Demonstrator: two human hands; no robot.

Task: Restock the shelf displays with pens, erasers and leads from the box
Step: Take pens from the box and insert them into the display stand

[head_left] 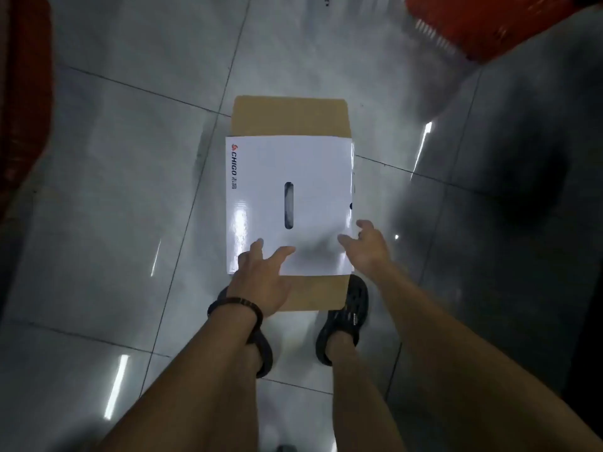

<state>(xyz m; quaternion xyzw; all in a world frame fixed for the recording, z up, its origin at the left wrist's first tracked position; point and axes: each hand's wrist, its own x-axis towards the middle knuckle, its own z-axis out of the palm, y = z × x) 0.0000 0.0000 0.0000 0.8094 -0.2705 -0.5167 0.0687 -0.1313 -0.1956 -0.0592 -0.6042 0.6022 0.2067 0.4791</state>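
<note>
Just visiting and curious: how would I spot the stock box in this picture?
Start from the glossy grey tiled floor; just ahead of the person's black sandals sits the box. Unlike the red basket, it is brown cardboard with a white slotted top.

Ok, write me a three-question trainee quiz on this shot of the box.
1. True or false: the box stands on a shelf.
2. What is printed on the white flap? A) CHIGO B) FRAGILE C) nothing
3. Fill in: the basket at the top right is ___.
Key: 1 false, it sits on the tiled floor; 2 A; 3 red.
</note>
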